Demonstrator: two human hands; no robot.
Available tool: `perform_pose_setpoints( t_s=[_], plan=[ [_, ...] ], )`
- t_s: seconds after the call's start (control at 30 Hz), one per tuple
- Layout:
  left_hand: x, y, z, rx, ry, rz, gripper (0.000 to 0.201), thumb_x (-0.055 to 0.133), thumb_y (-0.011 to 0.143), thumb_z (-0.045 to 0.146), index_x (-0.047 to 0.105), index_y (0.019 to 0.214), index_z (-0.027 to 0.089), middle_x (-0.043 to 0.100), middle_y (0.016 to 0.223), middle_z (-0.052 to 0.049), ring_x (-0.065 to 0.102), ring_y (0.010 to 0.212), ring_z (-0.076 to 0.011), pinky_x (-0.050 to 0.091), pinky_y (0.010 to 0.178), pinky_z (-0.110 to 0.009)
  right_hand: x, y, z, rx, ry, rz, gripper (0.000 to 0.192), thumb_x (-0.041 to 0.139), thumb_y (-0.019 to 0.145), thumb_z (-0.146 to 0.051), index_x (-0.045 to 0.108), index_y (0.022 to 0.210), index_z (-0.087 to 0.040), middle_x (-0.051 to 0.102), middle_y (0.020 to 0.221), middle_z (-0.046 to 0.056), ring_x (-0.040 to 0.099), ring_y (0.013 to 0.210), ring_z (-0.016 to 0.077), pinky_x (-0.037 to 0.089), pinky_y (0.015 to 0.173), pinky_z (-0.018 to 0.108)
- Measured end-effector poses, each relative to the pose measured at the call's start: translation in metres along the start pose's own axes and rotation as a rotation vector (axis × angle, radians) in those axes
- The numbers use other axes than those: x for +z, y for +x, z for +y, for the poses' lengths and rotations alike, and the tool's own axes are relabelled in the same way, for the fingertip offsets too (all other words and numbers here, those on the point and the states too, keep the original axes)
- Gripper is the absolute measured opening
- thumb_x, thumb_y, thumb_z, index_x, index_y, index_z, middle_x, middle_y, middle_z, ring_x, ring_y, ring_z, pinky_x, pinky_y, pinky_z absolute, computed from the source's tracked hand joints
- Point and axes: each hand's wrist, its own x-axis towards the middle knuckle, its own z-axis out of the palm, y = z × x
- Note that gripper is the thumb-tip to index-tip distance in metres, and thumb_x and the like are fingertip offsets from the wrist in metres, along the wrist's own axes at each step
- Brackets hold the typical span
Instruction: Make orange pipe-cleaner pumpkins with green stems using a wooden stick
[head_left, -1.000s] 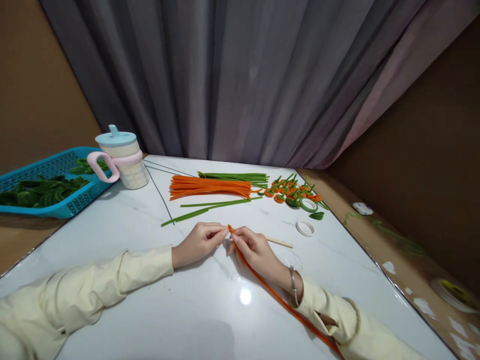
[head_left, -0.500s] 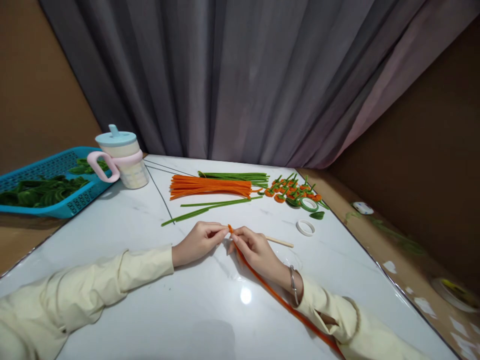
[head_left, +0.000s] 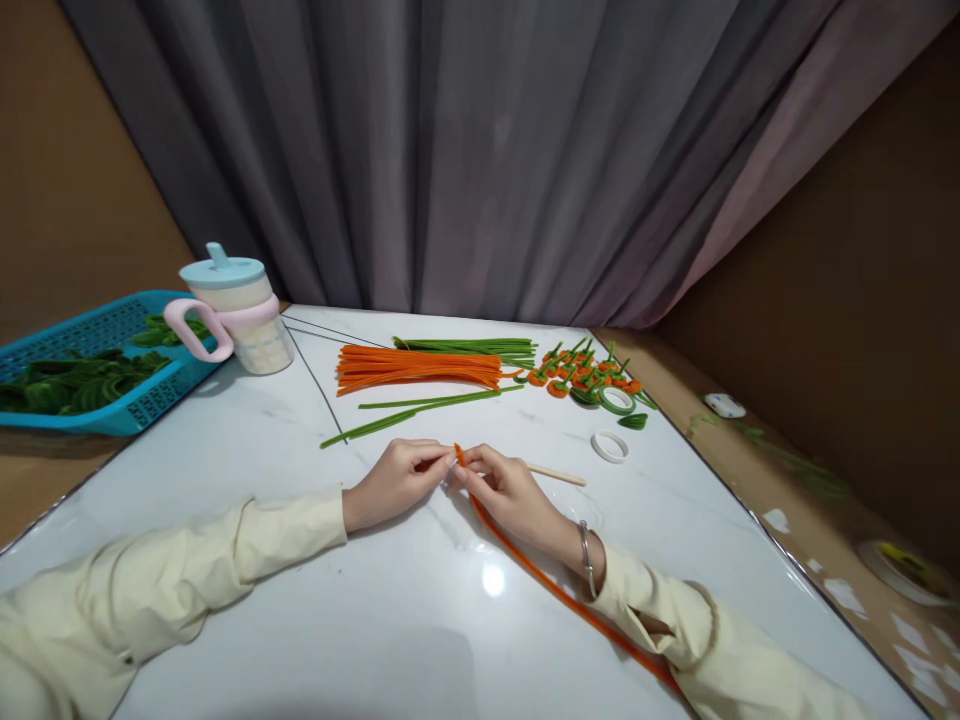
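My left hand [head_left: 401,484] is closed in a pinch, its fingertips meeting my right hand [head_left: 511,495]. Between them shows the end of an orange pipe cleaner [head_left: 459,455], standing up a little. Its long tail runs under my right wrist and down toward the near right. A thin wooden stick [head_left: 559,475] pokes out behind my right hand, in line with my left fingertips; its other end is hidden by the fingers. My right thumb and index finger are closed on the pipe cleaner.
Orange pipe cleaners [head_left: 416,368] lie bundled beyond my hands, with green pipe cleaners [head_left: 465,347] behind. Small orange pieces with green stems [head_left: 581,370], a green tape roll [head_left: 618,401] and a white ring [head_left: 610,447] sit right. A cup [head_left: 259,340] stands by a blue basket [head_left: 146,410].
The orange end between my fingertips now stands straighter, where it looked curled before. Both hands stay nearly in place. The view has shifted slightly.
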Motion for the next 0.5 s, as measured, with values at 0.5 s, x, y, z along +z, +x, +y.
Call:
perform_pose_setpoints(
  t_s=[0.5],
  plan=[
    [0.005, -0.003, -0.006, 0.084, 0.133, 0.126, 0.017, 0.050, 0.089, 0.022, 0.065, 0.086, 0.014, 0.062, 0.058, 0.002, 0.053, 0.049, -0.0081, 0.042, 0.052, -0.017, 0.003, 0.003, 0.010, 0.084, 0.044, 0.088, 0.014, 0.052, 0.088, -0.031, 0.056, 0.092, -0.018, 0.068, 0.080, 0.001, 0.062, 0.067, 0.0127, 0.047, 0.057, 0.022]
  ],
)
